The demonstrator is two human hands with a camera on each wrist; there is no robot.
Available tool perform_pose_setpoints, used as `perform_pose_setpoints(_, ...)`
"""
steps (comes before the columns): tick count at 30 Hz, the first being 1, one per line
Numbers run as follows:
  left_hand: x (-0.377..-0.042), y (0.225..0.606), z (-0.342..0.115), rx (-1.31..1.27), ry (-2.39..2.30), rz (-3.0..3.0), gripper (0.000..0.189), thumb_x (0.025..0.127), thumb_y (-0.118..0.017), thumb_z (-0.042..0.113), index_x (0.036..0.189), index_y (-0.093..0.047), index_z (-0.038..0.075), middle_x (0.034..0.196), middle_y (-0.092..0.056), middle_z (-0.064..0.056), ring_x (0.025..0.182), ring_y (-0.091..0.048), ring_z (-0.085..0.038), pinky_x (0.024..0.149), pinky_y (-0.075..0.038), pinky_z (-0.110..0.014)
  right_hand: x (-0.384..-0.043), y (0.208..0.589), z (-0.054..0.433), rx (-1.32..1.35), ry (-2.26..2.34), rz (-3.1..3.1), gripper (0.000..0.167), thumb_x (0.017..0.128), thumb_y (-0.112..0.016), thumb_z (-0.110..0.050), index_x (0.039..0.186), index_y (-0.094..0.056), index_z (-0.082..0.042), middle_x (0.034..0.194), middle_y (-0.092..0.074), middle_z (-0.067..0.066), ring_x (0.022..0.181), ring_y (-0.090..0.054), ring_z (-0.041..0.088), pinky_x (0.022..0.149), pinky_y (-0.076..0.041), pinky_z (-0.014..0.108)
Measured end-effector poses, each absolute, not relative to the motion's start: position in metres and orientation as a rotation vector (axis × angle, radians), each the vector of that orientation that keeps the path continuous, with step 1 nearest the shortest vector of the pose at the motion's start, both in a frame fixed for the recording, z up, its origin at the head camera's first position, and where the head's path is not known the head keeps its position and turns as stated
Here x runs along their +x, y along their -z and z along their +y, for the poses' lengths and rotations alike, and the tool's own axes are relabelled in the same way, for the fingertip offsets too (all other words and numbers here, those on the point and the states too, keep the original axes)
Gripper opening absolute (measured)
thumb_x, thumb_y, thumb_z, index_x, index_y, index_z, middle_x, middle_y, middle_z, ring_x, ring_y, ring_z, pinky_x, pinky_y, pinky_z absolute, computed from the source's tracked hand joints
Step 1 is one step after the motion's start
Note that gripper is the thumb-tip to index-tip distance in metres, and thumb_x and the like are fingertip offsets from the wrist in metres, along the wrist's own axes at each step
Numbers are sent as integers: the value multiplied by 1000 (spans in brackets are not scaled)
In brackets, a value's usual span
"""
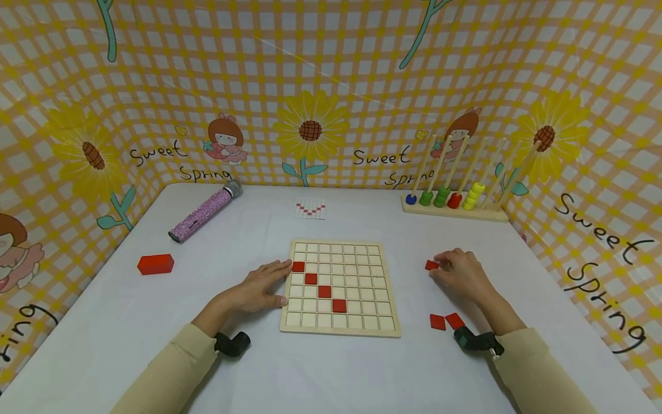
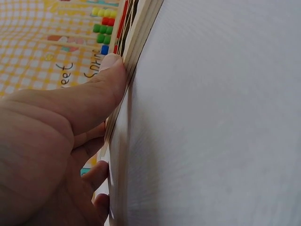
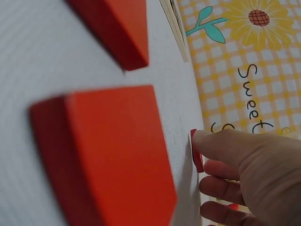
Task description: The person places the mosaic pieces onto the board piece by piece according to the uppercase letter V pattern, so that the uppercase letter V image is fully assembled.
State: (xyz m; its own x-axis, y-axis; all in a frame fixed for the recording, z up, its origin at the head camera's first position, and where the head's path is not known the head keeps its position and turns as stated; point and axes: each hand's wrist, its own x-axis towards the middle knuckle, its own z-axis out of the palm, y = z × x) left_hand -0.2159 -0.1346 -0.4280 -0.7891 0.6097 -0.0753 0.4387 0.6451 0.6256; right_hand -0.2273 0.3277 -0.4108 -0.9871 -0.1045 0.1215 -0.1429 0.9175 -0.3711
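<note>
A wooden grid board (image 1: 341, 332) lies at the middle of the table, with several red square tiles (image 1: 324, 292) set in its cells on a diagonal. My left hand (image 1: 253, 290) rests against the board's left edge, thumb and fingers extended; the left wrist view shows the thumb (image 2: 110, 77) at the rim. To the right of the board, my right hand (image 1: 462, 276) pinches another red tile (image 1: 431, 265) by the thumb and fingers, low at the tabletop. Two loose red tiles (image 1: 437, 322) lie nearer, beside the right wrist, and look large in the right wrist view.
Behind the board lies a small card (image 1: 310, 210) printed with a red V on a grid. A glittery purple microphone (image 1: 201, 215) and a red block (image 1: 156, 264) are at left. At back right stands a bead rack (image 1: 455, 213) with upright rods and coloured beads.
</note>
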Motion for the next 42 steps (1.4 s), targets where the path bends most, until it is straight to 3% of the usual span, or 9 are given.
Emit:
perform_pose_setpoints(11,-216,429,-135,843,-874,2590,77,88,-65,31,149,-26,8,158,-19,-12,146,-11,-40,112,-12,-65,-230,415,333,191,-565,-2980,31,83,-69,-20,106,-68,2,94,-60,19,90,-47,32,68,-35,30)
perform_pose_setpoints(24,-215,428,-135,825,-881,2595,76,87,-66,31,149,-27,8,158,-19,-11,146,-11,-39,113,-12,-64,-230,415,333,188,-579,-2976,29,83,-70,-19,105,-69,1,99,-62,21,92,-46,33,68,-36,31)
perform_pose_setpoints(42,-215,429,-135,838,-867,2611,76,88,-65,31,149,-27,7,158,-20,-13,145,-12,-41,111,-13,-66,-220,403,309,258,-616,-2889,26,83,-69,-19,103,-70,-3,99,-62,17,95,-46,32,74,-41,39)
